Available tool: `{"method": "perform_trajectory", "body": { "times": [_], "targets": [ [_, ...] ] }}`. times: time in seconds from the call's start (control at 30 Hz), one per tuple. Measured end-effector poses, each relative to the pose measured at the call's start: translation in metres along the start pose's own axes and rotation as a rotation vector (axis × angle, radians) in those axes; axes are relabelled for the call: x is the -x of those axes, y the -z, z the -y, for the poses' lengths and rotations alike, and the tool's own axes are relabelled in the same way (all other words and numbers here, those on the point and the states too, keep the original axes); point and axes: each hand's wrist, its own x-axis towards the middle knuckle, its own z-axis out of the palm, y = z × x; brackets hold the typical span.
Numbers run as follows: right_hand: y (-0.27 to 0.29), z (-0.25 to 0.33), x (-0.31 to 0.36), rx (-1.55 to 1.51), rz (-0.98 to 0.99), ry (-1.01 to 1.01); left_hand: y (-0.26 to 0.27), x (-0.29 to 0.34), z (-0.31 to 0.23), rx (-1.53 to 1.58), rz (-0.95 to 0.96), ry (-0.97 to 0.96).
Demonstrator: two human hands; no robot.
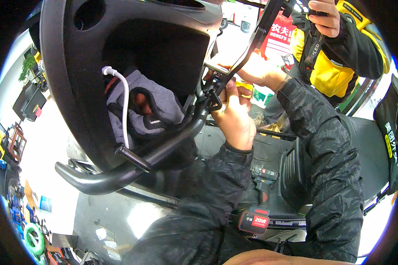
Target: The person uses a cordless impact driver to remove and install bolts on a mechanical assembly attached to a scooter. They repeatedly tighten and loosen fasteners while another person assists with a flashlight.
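My left hand [235,120] is closed beside a small metal bracket [216,75] on a black tubular bar [177,134]. Its thumb points up and its fingers curl in; what they pinch is hidden. From the right, my right hand [263,70] reaches over to the same bracket, fingertips closed at its upper side, partly washed out by glare. A dark flat arm [257,37] rises from the bracket between my hands and the black scooter front panel [59,88]. In the panel's open compartment lies a grey padded cloth item [157,95] with a white cable [126,106].
A cordless power tool [263,179] with a red-and-black battery pack [253,221] lies on the scooter's footboard below my arms. A co-worker's hand [325,17] holds a dark object at upper right. A black seat [369,145] is at right; a green coil [33,238] lies lower left.
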Motion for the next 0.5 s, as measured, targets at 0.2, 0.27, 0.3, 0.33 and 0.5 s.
{"method": "perform_trajectory", "body": {
  "times": [0.2, 0.27, 0.3, 0.33, 0.5],
  "targets": [
    [-0.014, -0.021, 0.001, 0.143, -0.134, 0.179, -0.001, -0.001, -0.004, 0.097, -0.075, 0.106],
    [-0.019, -0.027, -0.001, 0.065, -0.163, 0.218, 0.003, -0.002, -0.007, 0.127, -0.005, 0.150],
    [-0.019, -0.028, -0.002, 0.014, -0.120, 0.168, 0.006, -0.003, -0.009, 0.150, 0.047, 0.171],
    [-0.019, -0.028, -0.002, -0.027, -0.096, 0.151, 0.009, -0.003, -0.011, 0.170, 0.098, 0.193],
    [-0.010, -0.013, 0.000, -0.034, -0.099, 0.163, 0.015, -0.002, -0.010, 0.240, 0.201, 0.211]
  ]
}}
